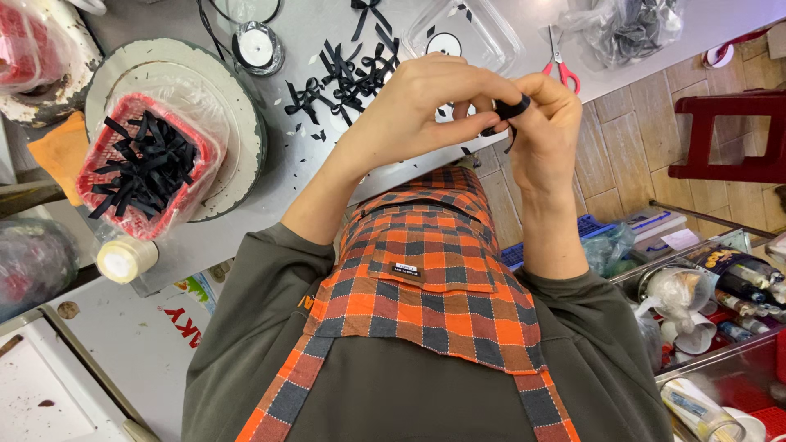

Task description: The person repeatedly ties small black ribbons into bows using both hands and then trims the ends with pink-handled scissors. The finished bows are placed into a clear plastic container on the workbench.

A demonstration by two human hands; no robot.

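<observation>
Both hands met above the table's near edge: the left hand [417, 110] and right hand [544, 123] pinched one black ribbon strip [512, 109] between their fingertips, its loop lying left-right, nearer the right hand.

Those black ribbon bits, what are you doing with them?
Both hands, the left hand and the right hand, pinch a short black ribbon strip bent into a loop above the grey table. Finished-looking black bows lie on it. A red basket holds cut ribbon strips, and red-handled scissors rest nearby.
</observation>
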